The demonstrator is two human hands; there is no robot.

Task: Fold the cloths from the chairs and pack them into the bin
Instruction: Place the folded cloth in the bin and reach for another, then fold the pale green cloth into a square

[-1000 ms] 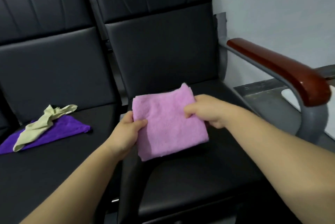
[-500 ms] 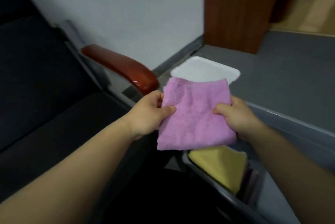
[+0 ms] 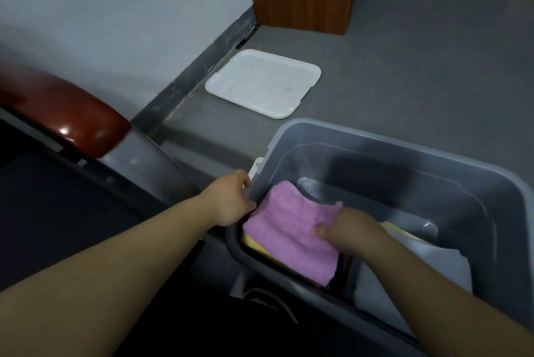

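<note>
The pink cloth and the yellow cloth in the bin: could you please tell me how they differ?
The pink cloth lies on top, largely in view; the yellow cloth lies beneath it, only its edges showing. The right hand grips the pink cloth; none visibly holds the yellow cloth. Both are inside the grey bin.

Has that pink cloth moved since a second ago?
Yes. From the chair the pink cloth has gone right and down into the grey bin, onto a yellow cloth; the right hand pinches it.
</note>
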